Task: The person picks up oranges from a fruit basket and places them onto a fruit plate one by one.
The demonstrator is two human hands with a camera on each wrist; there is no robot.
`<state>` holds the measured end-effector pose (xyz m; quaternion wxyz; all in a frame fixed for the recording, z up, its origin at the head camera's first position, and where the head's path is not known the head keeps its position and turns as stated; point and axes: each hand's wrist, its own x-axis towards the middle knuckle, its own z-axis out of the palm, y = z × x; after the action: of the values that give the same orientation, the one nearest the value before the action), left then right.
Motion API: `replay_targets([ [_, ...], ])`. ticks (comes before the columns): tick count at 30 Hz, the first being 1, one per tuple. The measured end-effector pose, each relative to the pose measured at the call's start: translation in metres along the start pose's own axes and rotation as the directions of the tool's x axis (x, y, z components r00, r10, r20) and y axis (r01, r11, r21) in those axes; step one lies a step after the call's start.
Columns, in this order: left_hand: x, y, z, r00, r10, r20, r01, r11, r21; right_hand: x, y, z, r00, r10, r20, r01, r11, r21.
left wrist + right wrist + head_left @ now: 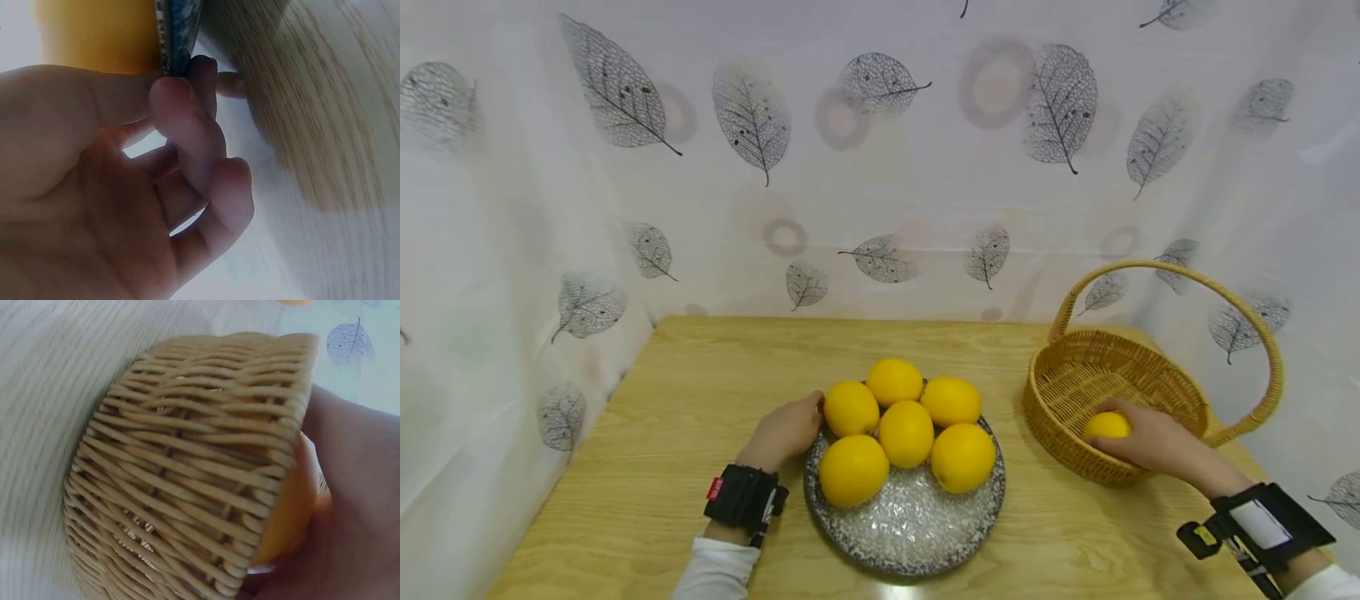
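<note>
Several yellow lemons (906,434) lie on a round speckled grey plate (917,533). At the plate's left rim is my left hand (787,431); the left wrist view shows its thumb and curled fingers (187,119) pinching the plate's edge (181,31). My right hand (1150,435) reaches over the near rim of a wicker basket (1060,433) and grips one lemon (1107,425) inside it. In the right wrist view the basket wall hides part of that lemon (284,512) and most of the fingertips.
The basket's tall arched handle (1262,333) rises beside my right hand. Under everything is a light wooden table (700,375), with a leaf-printed curtain (880,208) hanging behind it and at both sides.
</note>
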<state>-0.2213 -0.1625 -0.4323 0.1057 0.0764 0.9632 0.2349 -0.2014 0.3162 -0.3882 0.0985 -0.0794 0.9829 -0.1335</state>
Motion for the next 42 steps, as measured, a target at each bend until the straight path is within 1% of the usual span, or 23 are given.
replay_targets([
  [4, 0.001, -0.001, 0.001, 1.0, -0.004, -0.005, 0.004, 1.0, 0.005, -0.003, -0.005, -0.002, 0.996, 0.018, -0.088, -0.015, 0.999, 0.044],
  [8, 0.002, -0.002, 0.002, 1.0, 0.0, -0.005, 0.0, 1.0, 0.01, -0.007, -0.017, -0.005, 0.985, 0.018, -0.17, -0.011, 0.999, 0.041],
  [11, 0.003, -0.003, 0.002, 1.0, 0.004, -0.006, -0.003, 1.0, 0.011, -0.012, -0.038, -0.01, 0.973, -0.007, -0.233, 0.014, 0.999, 0.028],
  [15, 0.003, -0.002, 0.001, 1.0, -0.002, -0.004, 0.002, 1.0, 0.007, -0.022, -0.074, -0.015, 0.949, -0.049, -0.312, 0.065, 0.997, 0.039],
  [17, 0.003, -0.001, 0.001, 1.0, -0.005, -0.001, 0.005, 1.0, 0.01, -0.026, -0.092, -0.013, 0.934, -0.07, -0.352, 0.091, 0.995, 0.043],
  [19, 0.003, 0.0, 0.0, 1.0, -0.007, 0.001, 0.007, 1.0, 0.018, -0.03, -0.11, -0.009, 0.924, -0.083, -0.374, 0.111, 0.992, 0.054],
  [22, 0.002, 0.0, 0.0, 1.0, -0.002, -0.001, 0.002, 1.0, 0.029, -0.036, -0.137, 0.002, 0.913, -0.099, -0.395, 0.135, 0.989, 0.065],
  [26, 0.001, 0.0, 0.001, 1.0, 0.012, -0.009, -0.011, 0.999, 0.036, -0.042, -0.172, 0.022, 0.913, -0.128, -0.388, 0.171, 0.982, 0.078],
  [29, 0.001, -0.001, 0.003, 1.0, 0.011, -0.01, -0.011, 0.999, 0.033, -0.042, -0.195, 0.038, 0.92, -0.135, -0.368, 0.178, 0.98, 0.085],
  [31, 0.002, -0.002, 0.004, 1.0, 0.004, -0.007, -0.004, 1.0, 0.03, -0.041, -0.207, 0.049, 0.931, -0.128, -0.343, 0.166, 0.982, 0.086],
  [34, 0.003, -0.003, 0.005, 1.0, 0.001, 0.001, -0.001, 1.0, 0.027, -0.038, -0.221, 0.065, 0.941, -0.135, -0.311, 0.161, 0.985, 0.058],
  [36, 0.004, -0.003, 0.005, 1.0, 0.004, 0.006, -0.004, 1.0, 0.023, -0.037, -0.226, 0.074, 0.944, -0.146, -0.296, 0.163, 0.986, 0.032],
  [42, 0.004, -0.002, 0.004, 1.0, 0.011, 0.008, -0.011, 1.0, 0.026, -0.032, -0.233, 0.093, 0.925, -0.198, -0.325, 0.203, 0.979, -0.021],
])
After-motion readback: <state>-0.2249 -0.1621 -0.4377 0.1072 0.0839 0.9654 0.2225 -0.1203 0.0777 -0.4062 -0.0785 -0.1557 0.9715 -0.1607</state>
